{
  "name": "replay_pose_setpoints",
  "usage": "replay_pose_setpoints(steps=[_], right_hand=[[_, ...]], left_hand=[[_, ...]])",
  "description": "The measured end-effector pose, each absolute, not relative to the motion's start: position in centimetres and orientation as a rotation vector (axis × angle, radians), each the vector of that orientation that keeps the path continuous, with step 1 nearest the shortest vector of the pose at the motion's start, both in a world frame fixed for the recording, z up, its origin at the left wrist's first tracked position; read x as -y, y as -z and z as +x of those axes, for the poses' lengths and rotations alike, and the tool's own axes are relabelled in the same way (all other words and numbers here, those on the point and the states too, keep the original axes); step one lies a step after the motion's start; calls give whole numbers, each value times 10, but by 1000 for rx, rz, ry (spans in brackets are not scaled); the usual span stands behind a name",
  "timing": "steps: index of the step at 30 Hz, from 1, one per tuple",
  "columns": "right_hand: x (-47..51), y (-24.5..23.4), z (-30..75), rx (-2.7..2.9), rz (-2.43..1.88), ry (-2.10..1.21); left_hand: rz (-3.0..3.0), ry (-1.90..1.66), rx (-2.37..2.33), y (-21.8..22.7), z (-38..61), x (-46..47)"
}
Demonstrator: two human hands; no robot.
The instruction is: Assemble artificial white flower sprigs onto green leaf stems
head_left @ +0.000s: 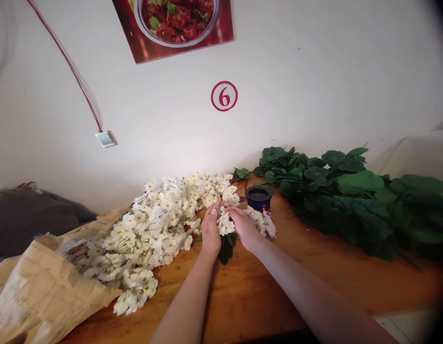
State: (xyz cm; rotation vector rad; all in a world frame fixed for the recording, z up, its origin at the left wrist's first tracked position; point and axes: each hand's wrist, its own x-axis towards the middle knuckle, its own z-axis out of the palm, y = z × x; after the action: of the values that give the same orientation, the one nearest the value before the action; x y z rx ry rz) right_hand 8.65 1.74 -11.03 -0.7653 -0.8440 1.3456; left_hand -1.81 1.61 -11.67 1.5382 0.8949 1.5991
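From here, the left hand [210, 228] and right hand [244, 226] grip a yellow-centred, white-petalled flower sprig [226, 224] between them, fingers bent around it. A round, dark-blue pot [255, 204] sits nearby towards two o'clock, heaped white blossoms [150, 227] towards nine, broad-leaved green foliage [336, 203] towards three.

Flowers [155, 224]: white petals, yellow-orange centres. Leaves [329, 196]: dark green, a few brighter. Pot [255, 204]: dark blue, near-black inside, red light [263, 209]. Table [264, 279]: orange-brown, darker streaks. Paper [53, 282]: tan, whitish patches. Wall [296, 91]: off-white, red 6 [225, 99] in red ring [212, 97]. Wire [68, 62]: red. Picture [150, 51]: red background, red-brown food [178, 21], green bits [170, 7]. Switch [106, 138]: silvery, pale frame.
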Motion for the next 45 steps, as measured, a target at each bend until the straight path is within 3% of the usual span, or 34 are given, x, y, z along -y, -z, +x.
replay_pose_setpoints(steps=[10, 14, 19, 30, 45], right_hand=[[-9, 106, 78, 717, -718, -1390], [-6, 100, 88, 904, -734, -1236], [-13, 102, 96, 1175, -717, -1285], [-20, 105, 101, 1256, -892, -1172], [-15, 111, 79, 688, -385, -1818]], left_hand=[[1332, -1648, -921, 109, -12, -9], [1329, -1592, -755, 113, -13, -14], [1352, -1520, -601, 118, -14, -20], [1326, -1584, -705, 115, -12, -16], [1787, -1818, -1029, 117, -13, -9]])
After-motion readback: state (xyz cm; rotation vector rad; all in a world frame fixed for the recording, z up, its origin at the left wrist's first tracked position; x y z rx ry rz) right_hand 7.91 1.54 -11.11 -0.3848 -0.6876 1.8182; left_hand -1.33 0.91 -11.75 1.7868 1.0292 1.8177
